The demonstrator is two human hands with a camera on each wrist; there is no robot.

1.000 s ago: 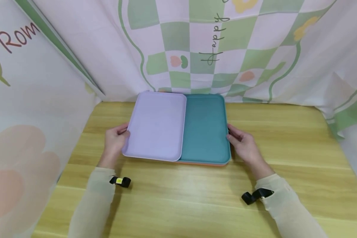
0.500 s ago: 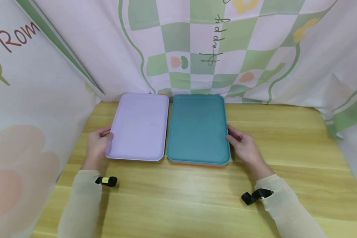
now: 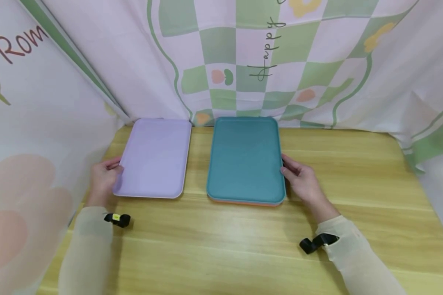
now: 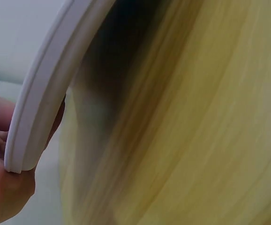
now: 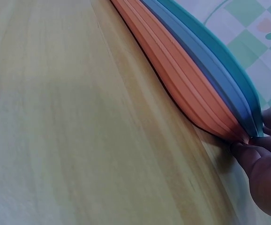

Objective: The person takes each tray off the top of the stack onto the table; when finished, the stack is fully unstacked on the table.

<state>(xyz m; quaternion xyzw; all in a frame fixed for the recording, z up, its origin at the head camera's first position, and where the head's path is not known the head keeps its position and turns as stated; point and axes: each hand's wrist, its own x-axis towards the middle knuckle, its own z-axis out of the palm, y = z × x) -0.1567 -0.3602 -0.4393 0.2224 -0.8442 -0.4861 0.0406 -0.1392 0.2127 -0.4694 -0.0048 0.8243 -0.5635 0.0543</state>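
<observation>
My left hand point(image 3: 102, 181) grips the left edge of a lilac tray point(image 3: 153, 159), thumb on the rim. In the left wrist view the tray's pale rim point(image 4: 44, 91) is between thumb and fingers, raised off the tabletop. A stack of trays stands to its right, with a teal tray point(image 3: 246, 159) on top. The right wrist view shows a blue tray point(image 5: 210, 65) and orange layers point(image 5: 177, 79) beneath it. My right hand point(image 3: 303, 180) holds the stack's right edge, its fingertips against the rims.
The trays are on a wood-grain table point(image 3: 221, 241). A checkered curtain point(image 3: 221, 53) hangs right behind them, and a printed cloth point(image 3: 40, 131) borders the left side. Bare wood shows between the lilac tray and the stack.
My left hand has moved left with the lilac tray, from overlapping the teal tray to a gap beside it. The right hand and the stack have stayed put.
</observation>
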